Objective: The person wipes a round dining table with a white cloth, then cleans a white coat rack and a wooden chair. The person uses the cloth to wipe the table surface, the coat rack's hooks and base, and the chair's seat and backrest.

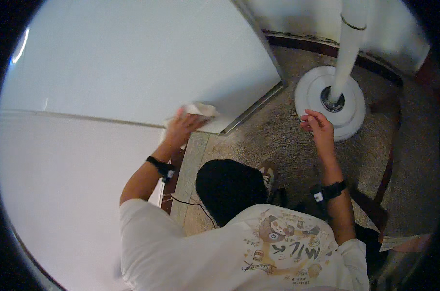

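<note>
My left hand (183,127) presses on a crumpled white cloth (201,109), blurred as if in motion. The cloth lies against a glossy white panel (143,62), close to its lower corner. A thin seam separates this panel from a second white panel (67,182) on the left. My right hand (320,127) hangs in the air with loosely bent fingers and nothing visible in them. Behind it, in the picture, is the round white base (354,116) of a stand with a white pole (345,62).
A metal strip (254,107) edges the panel. Speckled floor (242,145) lies below, with a dark cable (194,204) beside my knee (229,189) and my shoe (268,174). Dark skirting (300,43) runs along the wall. Dark furniture (416,163) stands at right.
</note>
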Tool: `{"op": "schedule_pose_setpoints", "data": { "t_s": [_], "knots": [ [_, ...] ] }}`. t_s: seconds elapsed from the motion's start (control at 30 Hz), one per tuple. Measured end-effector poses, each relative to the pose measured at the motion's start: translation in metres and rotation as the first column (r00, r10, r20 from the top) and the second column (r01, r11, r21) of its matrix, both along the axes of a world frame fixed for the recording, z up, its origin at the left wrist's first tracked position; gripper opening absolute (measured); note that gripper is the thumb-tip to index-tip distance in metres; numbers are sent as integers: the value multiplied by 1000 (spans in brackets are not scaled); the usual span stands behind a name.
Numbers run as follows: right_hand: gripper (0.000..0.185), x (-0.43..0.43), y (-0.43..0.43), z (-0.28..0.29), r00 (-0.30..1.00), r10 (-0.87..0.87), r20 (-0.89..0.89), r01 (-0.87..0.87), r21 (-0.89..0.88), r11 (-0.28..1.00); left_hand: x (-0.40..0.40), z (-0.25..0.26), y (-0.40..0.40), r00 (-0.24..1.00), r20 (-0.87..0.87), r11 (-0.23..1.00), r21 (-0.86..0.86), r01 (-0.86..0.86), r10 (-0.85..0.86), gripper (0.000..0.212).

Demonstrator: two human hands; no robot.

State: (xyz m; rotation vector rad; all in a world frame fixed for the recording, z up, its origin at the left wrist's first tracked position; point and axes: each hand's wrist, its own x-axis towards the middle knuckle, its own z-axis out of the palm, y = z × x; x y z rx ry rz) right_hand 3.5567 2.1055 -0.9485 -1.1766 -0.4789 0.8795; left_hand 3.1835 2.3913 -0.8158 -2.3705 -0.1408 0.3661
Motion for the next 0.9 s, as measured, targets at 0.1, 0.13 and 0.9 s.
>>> {"op": "schedule_pose_setpoints", "data": {
  "t_s": [0.1, 0.13, 0.9],
  "knots": [
    [28, -11, 10, -1, 994, 70, -88, -72, -16, 997, -48, 97, -10, 945, 216, 952, 130, -278, 247, 63],
    [29, -11, 10, -5, 992, 88, -93, -90, -23, 996, -53, 128, -12, 886, 307, 898, 161, -408, 348, 63],
    [33, -4, -18, -36, 986, 158, -51, -166, -275, 947, -19, -228, -30, -624, 258, 475, -855, 208, 738, 97]
  ]
}}
